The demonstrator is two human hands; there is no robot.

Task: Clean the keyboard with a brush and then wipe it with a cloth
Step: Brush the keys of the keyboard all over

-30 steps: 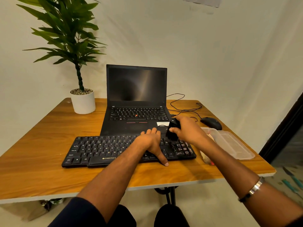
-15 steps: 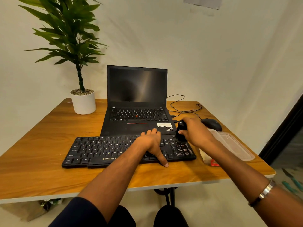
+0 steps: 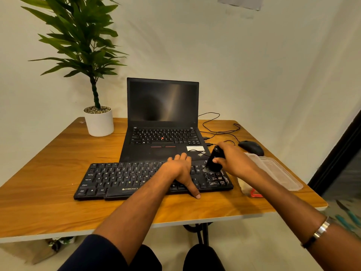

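Head view: keyboard point(image 3: 125, 178) laid on table point(image 3: 48, 173) in front of laptop point(image 3: 163, 122). Left hand point(image 3: 180, 171) spread flat across keys, thumb on table at front edge, nothing gripped. Brush point(image 3: 214, 160) gripped by right hand point(image 3: 234, 163), bristles set on number pad at right end. Cloth not identified.

Risk, judged: keyboard skidded toward laptop if left-hand pressure eased; mouse point(image 3: 251, 147) cable snagged by brush.

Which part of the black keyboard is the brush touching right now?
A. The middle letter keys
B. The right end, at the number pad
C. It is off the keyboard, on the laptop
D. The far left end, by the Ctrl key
B: the right hand holds the brush with its bristles down on the right-end keys of the keyboard.
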